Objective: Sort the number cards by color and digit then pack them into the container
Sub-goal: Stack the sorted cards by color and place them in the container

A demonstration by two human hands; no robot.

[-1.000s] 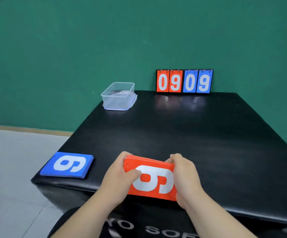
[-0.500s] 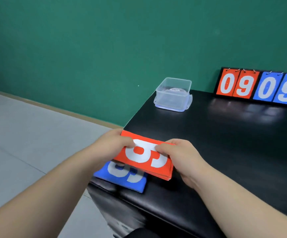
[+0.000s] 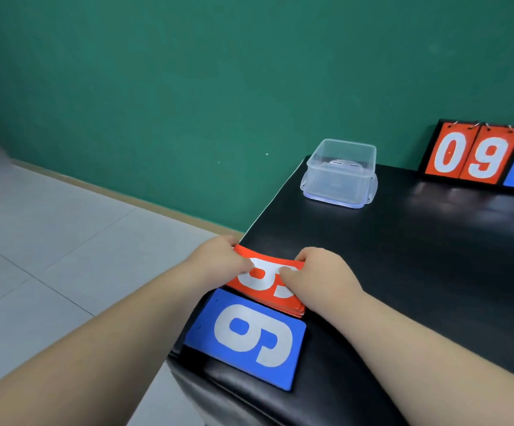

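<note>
Both hands pinch the red stack [image 3: 258, 273] by its short ends, the left hand [image 3: 219, 259] at 9 o'clock and the right hand [image 3: 320, 272] at 3. The red stack's long axis runs 9 to 3, just beyond the blue stack [image 3: 249, 336] at the table's [image 3: 434, 272] left edge. The container [image 3: 340, 173] sits well apart at 1 o'clock, nearer the right hand.

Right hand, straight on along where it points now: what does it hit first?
The right hand grips the red card stack, so that comes first. Past it, the left hand on the stack's other end looks next in line. Depth is unclear from one view.
</note>
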